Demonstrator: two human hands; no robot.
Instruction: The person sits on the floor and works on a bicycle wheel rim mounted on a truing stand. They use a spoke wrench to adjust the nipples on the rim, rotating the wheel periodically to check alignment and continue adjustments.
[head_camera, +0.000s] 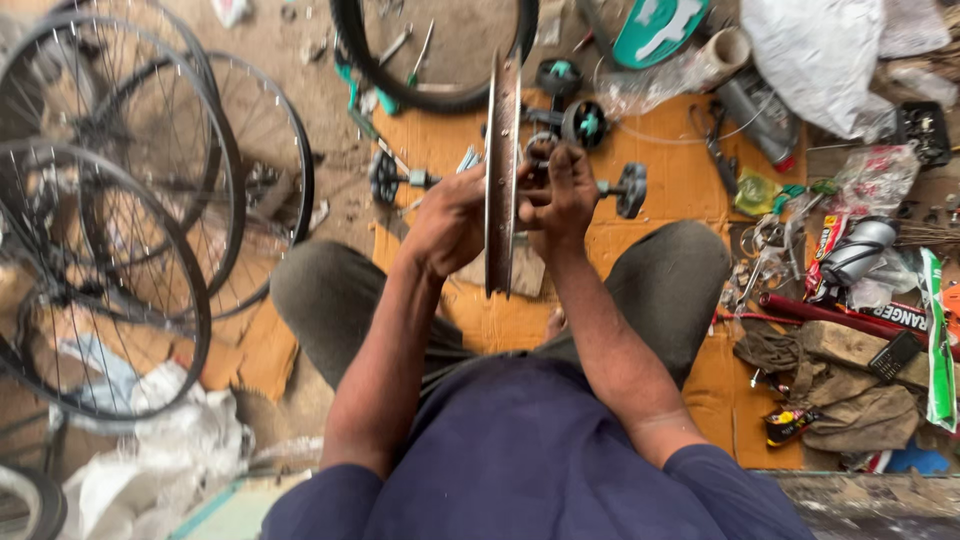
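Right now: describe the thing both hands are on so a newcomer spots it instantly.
Start at the orange cardboard mat on the ground. Above it, between the left hand and right hand, stands a bare metal wheel rim, seen edge-on. Unlike the black spoked wheels alongside, it has no tyre.

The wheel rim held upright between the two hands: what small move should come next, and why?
Probably a slight turn of the rim to bring the next hole to the fingers. The left hand steadies one side, the right hand pinches at its other side, and the rim stands edge-on above the orange cardboard. What the fingers hold is too small to tell.
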